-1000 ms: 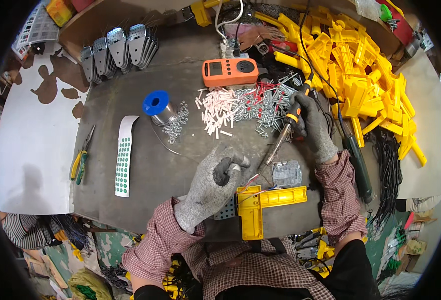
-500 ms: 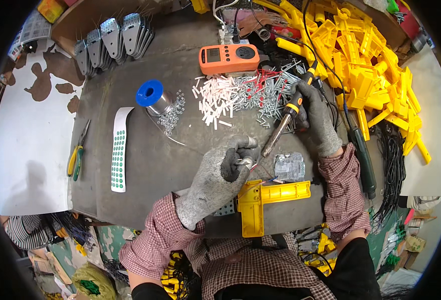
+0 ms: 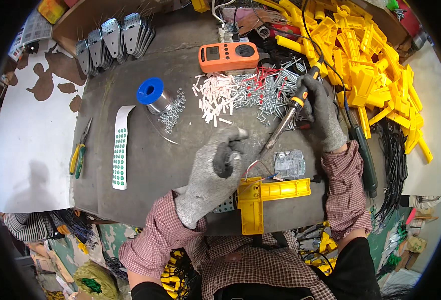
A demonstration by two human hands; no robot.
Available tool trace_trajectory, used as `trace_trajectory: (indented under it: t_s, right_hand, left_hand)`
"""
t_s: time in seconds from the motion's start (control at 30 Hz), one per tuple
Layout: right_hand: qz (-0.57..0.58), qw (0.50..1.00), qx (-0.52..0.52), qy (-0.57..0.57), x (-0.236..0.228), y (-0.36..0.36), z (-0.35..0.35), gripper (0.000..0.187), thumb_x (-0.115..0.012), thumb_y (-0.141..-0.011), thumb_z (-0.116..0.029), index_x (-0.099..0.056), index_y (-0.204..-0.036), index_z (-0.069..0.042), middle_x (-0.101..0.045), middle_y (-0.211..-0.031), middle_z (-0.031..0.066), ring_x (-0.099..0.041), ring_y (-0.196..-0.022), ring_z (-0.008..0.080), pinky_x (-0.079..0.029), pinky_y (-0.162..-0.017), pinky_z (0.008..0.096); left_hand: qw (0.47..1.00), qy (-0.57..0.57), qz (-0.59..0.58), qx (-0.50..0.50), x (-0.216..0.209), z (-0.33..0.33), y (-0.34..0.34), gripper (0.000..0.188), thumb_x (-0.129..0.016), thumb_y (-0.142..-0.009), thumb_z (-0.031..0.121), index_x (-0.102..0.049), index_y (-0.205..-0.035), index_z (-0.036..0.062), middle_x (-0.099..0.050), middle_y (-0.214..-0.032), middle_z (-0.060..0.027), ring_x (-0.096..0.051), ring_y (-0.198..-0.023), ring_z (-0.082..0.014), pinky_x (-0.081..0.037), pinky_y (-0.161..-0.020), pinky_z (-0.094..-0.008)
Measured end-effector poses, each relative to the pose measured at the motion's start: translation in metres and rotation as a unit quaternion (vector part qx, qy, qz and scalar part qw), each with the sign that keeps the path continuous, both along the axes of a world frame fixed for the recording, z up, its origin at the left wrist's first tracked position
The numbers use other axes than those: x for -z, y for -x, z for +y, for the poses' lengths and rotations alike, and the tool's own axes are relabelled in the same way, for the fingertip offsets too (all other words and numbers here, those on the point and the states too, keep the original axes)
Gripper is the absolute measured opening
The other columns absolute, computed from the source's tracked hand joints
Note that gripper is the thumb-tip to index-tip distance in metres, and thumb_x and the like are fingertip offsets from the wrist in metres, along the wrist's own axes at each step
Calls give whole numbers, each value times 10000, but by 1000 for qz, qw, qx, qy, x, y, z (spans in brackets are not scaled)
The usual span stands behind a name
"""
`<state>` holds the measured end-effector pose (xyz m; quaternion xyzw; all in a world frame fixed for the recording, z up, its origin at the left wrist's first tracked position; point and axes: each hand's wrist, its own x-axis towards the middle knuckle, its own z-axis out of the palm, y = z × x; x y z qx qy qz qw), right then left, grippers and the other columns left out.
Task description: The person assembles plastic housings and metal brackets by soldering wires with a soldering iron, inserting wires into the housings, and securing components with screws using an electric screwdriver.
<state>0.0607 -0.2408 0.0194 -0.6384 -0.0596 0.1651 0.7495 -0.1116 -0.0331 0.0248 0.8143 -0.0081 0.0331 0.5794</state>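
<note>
Grey-gloved right hand (image 3: 319,116) is closed around the orange-and-black handle of a soldering iron (image 3: 285,125) whose tip slants down to thin wires above an L-shaped yellow plastic housing (image 3: 265,197) at the dark worktop's (image 3: 145,165) near edge, while the gloved left hand (image 3: 215,172) pinches something small beside that tip.

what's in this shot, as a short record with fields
left hand: left hand, grey glove, pinching thin wire near the iron tip
right hand: right hand, grey glove, gripping soldering iron
in front: yellow part with wires, clear block beside it
bench: solder spool, orange meter, white sleeves, screws, dot strip, pliers
right side: heap of yellow parts
</note>
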Motion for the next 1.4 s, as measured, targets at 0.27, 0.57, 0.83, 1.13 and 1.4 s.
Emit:
trace_trajectory:
  t_s: [0.27, 0.57, 0.83, 1.13, 1.4]
  right_hand:
    - [37, 997, -21, -57, -16, 5, -2, 256, -510, -993, -332, -577, -938, -91, -446, -576, -62, -305, -387, 42, -241, -383, 210]
    - [-62, 992, -108, 32, -2, 8, -2, 284, -388, -1059, -230, -547, -1009, 0, -439, -687, -20, -334, -489, 46, -298, -472, 198]
    - [-78, 990, -62, 99, -7, 14, 7, 319, -395, -1051, -287, -551, -965, -23, -428, -636, -38, -322, -457, 45, -271, -436, 207]
    - [-19, 997, -68, 15, -8, 15, 5, 303, -455, -1026, -318, -577, -980, -44, -444, -638, -43, -328, -454, 35, -256, -420, 203]
    - [24, 999, -31, 3, -18, 21, 14, 265, -492, -1012, -306, -565, -940, -62, -439, -594, -50, -346, -440, 37, -257, -408, 206]
  left_hand:
    - [992, -38, -119, -17, -3, -10, 27, 389, -628, -841, -27, -573, -1223, 18, -657, -987, -120, -659, -816, -224, -512, -746, -346]
    - [973, -172, -153, -15, -6, -16, 25, 348, -660, -842, 31, -611, -1186, 18, -684, -1012, -114, -657, -897, -295, -469, -856, -415]
    - [964, -191, -183, -16, -3, -16, 24, 340, -661, -845, 14, -609, -1181, 23, -685, -999, -112, -666, -888, -288, -476, -851, -408]
    - [964, -199, -177, -8, -4, -17, 20, 368, -672, -824, 7, -605, -1185, 33, -686, -979, -99, -662, -895, -293, -478, -842, -406]
    - [962, -196, -189, -16, -2, -13, 25, 396, -675, -812, -2, -598, -1199, 35, -677, -990, -104, -659, -879, -287, -478, -835, -405]
